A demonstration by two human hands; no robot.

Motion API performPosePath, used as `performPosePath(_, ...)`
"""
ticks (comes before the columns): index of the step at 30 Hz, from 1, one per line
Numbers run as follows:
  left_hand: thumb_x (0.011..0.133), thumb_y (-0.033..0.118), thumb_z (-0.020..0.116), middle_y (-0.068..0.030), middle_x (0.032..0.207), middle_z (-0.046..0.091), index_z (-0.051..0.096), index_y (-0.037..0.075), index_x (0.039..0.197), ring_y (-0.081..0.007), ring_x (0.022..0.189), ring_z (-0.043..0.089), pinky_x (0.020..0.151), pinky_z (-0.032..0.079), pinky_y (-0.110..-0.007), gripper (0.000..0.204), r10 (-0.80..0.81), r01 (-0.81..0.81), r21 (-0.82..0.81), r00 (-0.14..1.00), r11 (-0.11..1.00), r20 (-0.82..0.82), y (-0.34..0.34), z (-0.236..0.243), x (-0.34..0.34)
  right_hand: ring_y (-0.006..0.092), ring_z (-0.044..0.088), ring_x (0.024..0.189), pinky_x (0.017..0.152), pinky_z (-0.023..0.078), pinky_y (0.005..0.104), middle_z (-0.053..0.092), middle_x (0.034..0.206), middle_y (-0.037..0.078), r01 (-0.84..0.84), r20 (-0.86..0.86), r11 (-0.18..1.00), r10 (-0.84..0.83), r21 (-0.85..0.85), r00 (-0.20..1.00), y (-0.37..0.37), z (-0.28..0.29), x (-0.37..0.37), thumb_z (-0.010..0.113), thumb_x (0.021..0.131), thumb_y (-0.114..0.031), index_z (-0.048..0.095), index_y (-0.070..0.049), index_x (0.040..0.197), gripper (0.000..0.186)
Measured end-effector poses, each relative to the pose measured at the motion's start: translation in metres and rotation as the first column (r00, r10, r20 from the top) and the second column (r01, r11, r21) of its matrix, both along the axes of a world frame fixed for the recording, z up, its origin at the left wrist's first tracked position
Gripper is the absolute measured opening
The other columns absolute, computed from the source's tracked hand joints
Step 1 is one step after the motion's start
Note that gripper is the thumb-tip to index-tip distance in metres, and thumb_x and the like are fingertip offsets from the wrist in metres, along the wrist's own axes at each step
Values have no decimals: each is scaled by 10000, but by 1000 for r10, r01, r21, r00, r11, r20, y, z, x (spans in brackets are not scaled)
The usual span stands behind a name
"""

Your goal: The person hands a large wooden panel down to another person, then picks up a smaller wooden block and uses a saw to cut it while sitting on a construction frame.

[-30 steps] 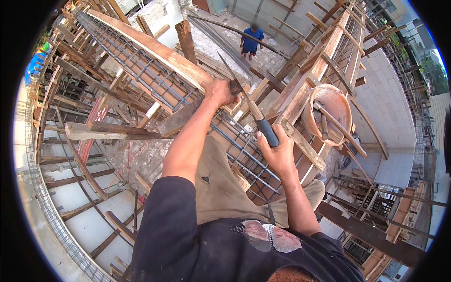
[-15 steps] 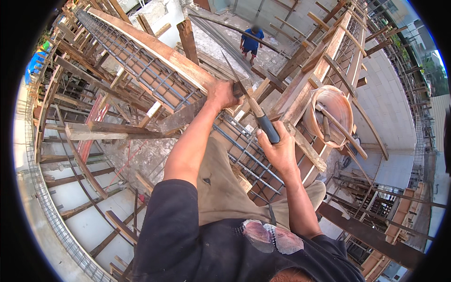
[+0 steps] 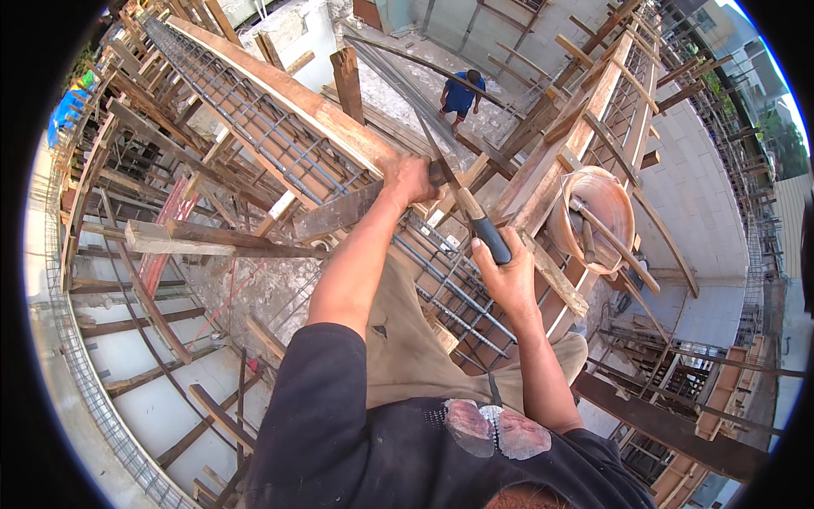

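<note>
My right hand [image 3: 509, 276] is closed round the black and wooden handle of a handsaw [image 3: 487, 231]. Its thin blade slants up and away to the left, crossing the end of a short wooden board [image 3: 343, 209] beside my left hand. The fingers of my left hand [image 3: 409, 180] are wrapped over that board near this end. Below the board, steel reinforcing bars [image 3: 445, 293] run through a long timber form, continuing up to the far left. Where the blade meets the wood, I cannot tell how deep it sits.
A worn bucket [image 3: 604, 212] with a hammer [image 3: 615, 233] across it sits right of my right hand. Timber beams and props surround me at several levels, with drops between them. Far below stands a person in blue [image 3: 464, 92]. A squared timber [image 3: 195, 237] juts out at left.
The whole view has shifted slightly, so most things sit a little lower and farther right. Both hands keep their grips. The saw's blade has moved slightly along with my right hand.
</note>
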State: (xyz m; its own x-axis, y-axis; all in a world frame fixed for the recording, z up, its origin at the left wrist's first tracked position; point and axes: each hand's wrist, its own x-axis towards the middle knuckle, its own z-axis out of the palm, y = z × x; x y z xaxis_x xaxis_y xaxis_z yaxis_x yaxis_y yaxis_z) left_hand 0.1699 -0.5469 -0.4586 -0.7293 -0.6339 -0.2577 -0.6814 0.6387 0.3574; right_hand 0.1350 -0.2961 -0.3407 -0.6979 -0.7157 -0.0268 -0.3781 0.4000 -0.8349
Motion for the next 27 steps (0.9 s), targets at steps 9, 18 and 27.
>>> performPosePath(9,730,506,859,-131,1325,575,575,57,1307,-317,1321,497,1042,475,-529,784,31,-34,-160,999,987,-19,17,-4,29,118,511,650,613,477,341,573,659,87,11,33,997,-9,-81,999,15,-29,-10,748,903,-262,566,-11,866,313)
performPosePath(18,783,552,816,-187,1324,576,538,15,1324,-356,1307,530,1055,471,-507,811,-35,36,-130,999,991,8,16,-2,-5,178,585,578,577,487,365,587,632,118,-6,7,1000,6,7,1000,13,-14,1,744,928,-284,566,-23,935,316)
performPosePath(27,798,560,809,-188,1365,569,559,20,1313,-355,1330,523,1065,468,-490,787,-71,77,-123,996,989,50,17,9,-6,197,738,706,683,574,321,725,778,141,-34,-70,990,44,139,997,184,73,44,756,837,-116,642,20,1028,261)
